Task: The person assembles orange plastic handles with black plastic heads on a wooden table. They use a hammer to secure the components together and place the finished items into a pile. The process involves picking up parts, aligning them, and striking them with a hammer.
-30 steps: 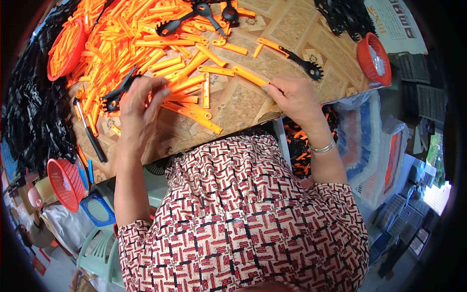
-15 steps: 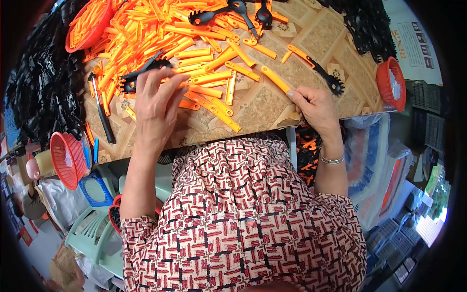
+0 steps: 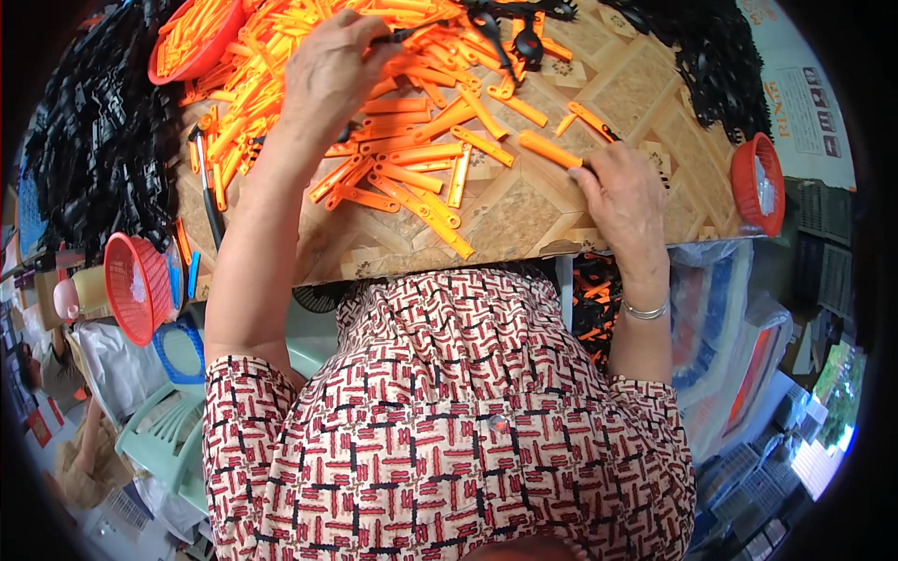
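My left hand reaches over the far part of the orange heap, its fingers closed at a black pasta server whose toothed head they hide. In my right hand, one end of an orange handle is pinched between thumb and fingers near the table's front right. Just behind that hand lies another orange handle with a black utensil, which the hand mostly covers. A large pile of loose orange handles spreads across the table. More black utensil heads rest at its far side.
Black utensil parts are heaped at the left and far right. A red basket of orange handles stands at the back left. Smaller red baskets hang at the left and right table edges. A hammer-like tool lies left.
My left hand has moved away from me, from the near side of the orange pile to the black pasta server. My right hand still holds the orange handle; the view has shifted slightly.
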A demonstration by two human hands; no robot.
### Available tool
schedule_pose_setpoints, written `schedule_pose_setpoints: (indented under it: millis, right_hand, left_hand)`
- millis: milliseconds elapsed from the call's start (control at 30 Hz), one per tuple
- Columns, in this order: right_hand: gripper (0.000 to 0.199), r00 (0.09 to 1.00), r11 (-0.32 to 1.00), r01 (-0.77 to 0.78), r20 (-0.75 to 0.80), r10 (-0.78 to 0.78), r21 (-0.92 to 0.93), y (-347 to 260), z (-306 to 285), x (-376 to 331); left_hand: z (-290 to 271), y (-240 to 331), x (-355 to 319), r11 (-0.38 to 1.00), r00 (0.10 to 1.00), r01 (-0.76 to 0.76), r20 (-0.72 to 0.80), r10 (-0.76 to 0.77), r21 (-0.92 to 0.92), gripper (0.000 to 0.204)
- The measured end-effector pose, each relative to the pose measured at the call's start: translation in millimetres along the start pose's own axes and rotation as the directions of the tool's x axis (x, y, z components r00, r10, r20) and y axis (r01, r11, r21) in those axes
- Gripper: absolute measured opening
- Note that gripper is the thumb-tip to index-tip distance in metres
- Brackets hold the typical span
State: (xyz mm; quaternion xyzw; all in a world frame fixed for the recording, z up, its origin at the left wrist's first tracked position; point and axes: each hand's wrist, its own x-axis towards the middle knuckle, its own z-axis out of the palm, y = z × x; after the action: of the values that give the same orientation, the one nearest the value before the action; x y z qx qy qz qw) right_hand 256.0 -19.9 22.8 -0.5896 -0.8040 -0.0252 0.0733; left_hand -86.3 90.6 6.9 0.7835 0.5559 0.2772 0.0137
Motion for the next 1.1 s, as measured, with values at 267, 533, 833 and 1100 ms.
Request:
schedule_pose_setpoints:
  millis: [267,533,833,1100]
  right_hand:
    - [0.037,0.980,0.186,-0.197,0.191,0.049,0.963,-49,11,8]
    - [0.029,0.969,-0.422,-0.235,0.247,-0.028,0.876,-70,19,1]
    - [0.027,0.735,-0.022,-0.587,0.522,-0.433,0.809,-65,6,-23]
    - [0.030,0.729,-0.155,-0.656,0.567,-0.383,0.739,-103,8,-10]
  left_hand:
    - [-48,76,-90,0.326,0.870,0.485,0.410,-0.274,-0.812,0.025]
    - [-39,75,-148,0.969,0.995,0.074,0.087,-0.055,-0.236,0.031]
    - [-47,48,-141,0.984,0.956,-0.174,0.233,0.175,-0.026,0.034]
    - [-54,91,-137,-0.084,0.816,0.415,0.411,-0.405,-0.906,0.029]
